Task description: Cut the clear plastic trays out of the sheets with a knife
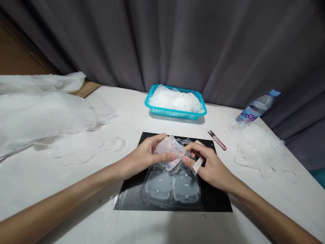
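Observation:
My left hand (152, 152) is closed on a translucent, rounded-square soft plastic piece (169, 149), its thumb lying across the front. At that piece's right edge, the fingers of my right hand (207, 162) pinch thin clear material. A whitish strip (198, 165) shows at my right hand; whether it is wrapped round a finger or held is unclear. Below both hands, joined translucent rounded-square pieces (186, 186) lie under clear film on a black board (215, 203). Pink-handled thread snips (217, 140) rest to the right of the board's upper corner.
Behind the board stands a turquoise basket (175, 114) heaped with translucent pieces. A large translucent pile (45, 115) covers the left side of the white table (129, 118). To the right are loose clear scraps (261, 149) and a water bottle (257, 107). A grey curtain (172, 44) hangs behind.

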`<state>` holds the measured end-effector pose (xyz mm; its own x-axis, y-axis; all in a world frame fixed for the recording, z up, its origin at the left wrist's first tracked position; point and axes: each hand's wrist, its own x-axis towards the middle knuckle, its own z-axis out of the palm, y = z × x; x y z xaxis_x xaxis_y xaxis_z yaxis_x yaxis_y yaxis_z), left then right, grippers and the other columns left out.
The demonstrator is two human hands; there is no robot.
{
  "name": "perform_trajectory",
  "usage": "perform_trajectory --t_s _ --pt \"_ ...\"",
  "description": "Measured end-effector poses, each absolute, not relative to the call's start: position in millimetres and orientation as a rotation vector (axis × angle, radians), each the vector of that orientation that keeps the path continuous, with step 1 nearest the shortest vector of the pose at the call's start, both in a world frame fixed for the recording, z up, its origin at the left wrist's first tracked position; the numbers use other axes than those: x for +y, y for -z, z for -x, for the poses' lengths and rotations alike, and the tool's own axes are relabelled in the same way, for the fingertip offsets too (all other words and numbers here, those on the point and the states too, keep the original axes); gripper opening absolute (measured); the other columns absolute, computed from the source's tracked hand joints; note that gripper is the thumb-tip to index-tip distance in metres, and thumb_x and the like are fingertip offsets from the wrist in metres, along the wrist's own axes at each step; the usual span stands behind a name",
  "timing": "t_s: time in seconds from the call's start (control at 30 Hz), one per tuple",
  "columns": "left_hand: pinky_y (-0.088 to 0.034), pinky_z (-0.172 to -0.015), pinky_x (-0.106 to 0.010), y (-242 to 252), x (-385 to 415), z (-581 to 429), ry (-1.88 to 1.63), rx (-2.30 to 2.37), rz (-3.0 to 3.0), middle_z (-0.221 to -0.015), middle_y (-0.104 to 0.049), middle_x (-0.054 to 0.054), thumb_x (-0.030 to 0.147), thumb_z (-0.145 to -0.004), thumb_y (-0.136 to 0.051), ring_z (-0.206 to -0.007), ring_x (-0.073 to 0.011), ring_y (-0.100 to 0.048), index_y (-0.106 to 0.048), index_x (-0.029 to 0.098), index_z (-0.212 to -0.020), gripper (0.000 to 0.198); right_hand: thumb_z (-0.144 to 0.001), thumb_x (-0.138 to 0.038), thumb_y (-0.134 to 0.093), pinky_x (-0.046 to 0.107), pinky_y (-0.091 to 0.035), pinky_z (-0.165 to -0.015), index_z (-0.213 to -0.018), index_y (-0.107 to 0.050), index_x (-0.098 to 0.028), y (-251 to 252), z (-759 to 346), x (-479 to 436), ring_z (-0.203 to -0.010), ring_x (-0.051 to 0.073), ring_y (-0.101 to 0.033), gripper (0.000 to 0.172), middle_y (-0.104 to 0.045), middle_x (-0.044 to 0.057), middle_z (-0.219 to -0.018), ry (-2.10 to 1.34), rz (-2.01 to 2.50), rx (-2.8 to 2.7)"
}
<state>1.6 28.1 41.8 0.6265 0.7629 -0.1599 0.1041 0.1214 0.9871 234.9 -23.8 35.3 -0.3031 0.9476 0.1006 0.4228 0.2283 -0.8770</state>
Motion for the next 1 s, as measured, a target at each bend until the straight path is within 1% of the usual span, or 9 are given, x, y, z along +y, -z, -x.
perform_trajectory --t_s 0.1,0.33,0.47,0.53,0.57,0.67,0.77,0.9,1.0 --pt "-0.053 -0.076 -0.027 -45.6 25.2 -2.3 -0.566 0.804 -1.361 -0.099 -0.073 -0.004 0.044 -0.088 -0.084 -0.089 -0.0177 -0.067 -0.066 0.017 -0.105 0.037 -0.098 -0.029 -0.065 0.031 -0.040 -0.076 -0.100 -0.069 -0.023 -39.8 -236.6 -24.9 -0.085 0.017 -0.054 0.008 -0.050 -0.001 -0.088 -1.025 1.261 -1.840" --pt "-0.053 -0.073 -0.025 -49.2 18.4 -6.1 -0.603 0.804 -1.325 -0.093 -0.072 -0.001 0.042 -0.087 -0.085 -0.083 -0.0163 -0.068 -0.067 0.018 -0.102 0.033 -0.101 -0.029 -0.063 0.032 -0.045 -0.077 -0.097 -0.067 -0.023 -47.4 -238.1 -30.1 -0.085 0.018 -0.057 0.008 -0.057 0.001 -0.091 -0.930 1.248 -1.883" --pt "-0.053 -0.071 -0.027 -48.6 19.2 -6.7 -0.552 0.789 -1.314 -0.084 -0.074 -0.001 0.040 -0.089 -0.082 -0.076 -0.0170 -0.069 -0.065 0.018 -0.097 0.028 -0.098 -0.020 -0.061 0.035 -0.045 -0.077 -0.097 -0.063 -0.023 -37.1 -244.9 -21.6 -0.088 0.022 -0.056 0.004 -0.063 0.004 -0.090 -0.552 1.259 -2.088" --pt "-0.052 -0.070 -0.027 -47.5 22.6 -5.8 -0.507 0.802 -1.337 -0.078 -0.073 0.000 0.038 -0.088 -0.081 -0.071 -0.0169 -0.068 -0.064 0.018 -0.092 0.027 -0.095 -0.014 -0.060 0.036 -0.044 -0.077 -0.096 -0.061 -0.022 -29.7 -247.9 -16.2 -0.089 0.024 -0.056 0.008 -0.065 0.005 -0.089 -0.343 1.294 -2.154" --pt "-0.051 -0.068 -0.026 -46.5 24.7 -5.0 -0.498 0.822 -1.351 -0.076 -0.073 0.000 0.038 -0.087 -0.082 -0.070 -0.0164 -0.067 -0.064 0.018 -0.090 0.027 -0.095 -0.013 -0.059 0.037 -0.043 -0.077 -0.095 -0.060 -0.022 -27.4 -248.4 -14.7 -0.089 0.025 -0.056 0.009 -0.065 0.005 -0.089 -0.323 1.302 -2.184" --pt "-0.048 -0.065 -0.023 -43.0 30.1 -1.8 -0.519 0.878 -1.385 -0.079 -0.071 0.002 0.038 -0.082 -0.085 -0.070 -0.0148 -0.064 -0.066 0.017 -0.092 0.030 -0.101 -0.016 -0.057 0.035 -0.043 -0.078 -0.096 -0.060 -0.022 -29.9 -245.6 -16.4 -0.092 0.023 -0.057 0.008 -0.066 0.005 -0.093 -0.511 1.244 -2.277" --pt "-0.049 -0.067 -0.022 -41.3 32.0 0.9 -0.544 0.863 -1.398 -0.086 -0.070 0.001 0.039 -0.082 -0.086 -0.076 -0.0150 -0.064 -0.067 0.017 -0.096 0.032 -0.102 -0.024 -0.062 0.032 -0.044 -0.078 -0.101 -0.064 -0.023 -40.6 -241.3 -22.6 -0.090 0.020 -0.057 0.003 -0.063 0.002 -0.093 -0.739 1.216 -2.206" --pt "-0.051 -0.069 -0.023 -42.5 32.0 1.7 -0.576 0.854 -1.421 -0.089 -0.069 0.000 0.038 -0.085 -0.084 -0.079 -0.0152 -0.063 -0.068 0.017 -0.099 0.030 -0.100 -0.031 -0.068 0.031 -0.046 -0.078 -0.107 -0.067 -0.024 -43.4 -240.6 -25.5 -0.084 0.017 -0.056 0.010 -0.055 0.000 -0.091 -0.923 1.267 -2.052" --pt "-0.050 -0.068 -0.023 -42.0 33.6 1.8 -0.555 0.851 -1.470 -0.089 -0.068 0.000 0.039 -0.086 -0.083 -0.079 -0.0152 -0.062 -0.068 0.018 -0.100 0.029 -0.102 -0.035 -0.067 0.032 -0.046 -0.079 -0.108 -0.067 -0.025 -36.2 -241.1 -22.9 -0.085 0.018 -0.057 0.013 -0.055 0.000 -0.092 -0.956 1.296 -2.015"
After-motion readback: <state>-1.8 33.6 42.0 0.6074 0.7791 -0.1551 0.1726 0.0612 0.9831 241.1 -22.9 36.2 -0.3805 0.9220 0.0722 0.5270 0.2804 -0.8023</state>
